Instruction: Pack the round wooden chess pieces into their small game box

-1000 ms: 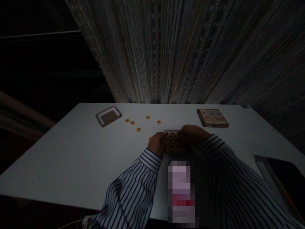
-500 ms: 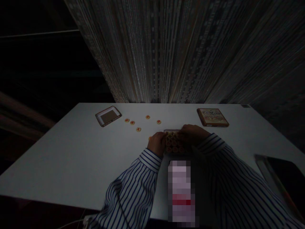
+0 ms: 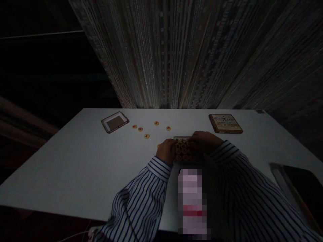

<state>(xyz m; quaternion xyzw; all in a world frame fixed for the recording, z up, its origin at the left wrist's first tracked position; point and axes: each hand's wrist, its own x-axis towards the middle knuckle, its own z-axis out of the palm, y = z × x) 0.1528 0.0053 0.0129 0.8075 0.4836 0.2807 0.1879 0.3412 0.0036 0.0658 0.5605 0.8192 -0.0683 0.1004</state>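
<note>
The tray (image 3: 182, 137), filled with round pieces, sits on the table (image 3: 83, 171) between your hands. Your left hand (image 3: 166, 151) holds its left edge, fingers curled narrow. Your right hand (image 3: 205, 141) bends over its right side; you cannot tell whether those fingers pinch a piece.

Left of the tray, one disc is half hidden beside your left hand, and five discs (image 3: 146, 136) lie loose beyond it. Farther left is the lid (image 3: 115, 123), with open table nearer you. Beyond the tray to the right lies the box (image 3: 225, 124), well apart from your right hand. The table's far edge runs behind the tray, with the curtain (image 3: 166, 67) past it. Right of the tray and nearer you is a dark object (image 3: 302, 188). The room is dim.
</note>
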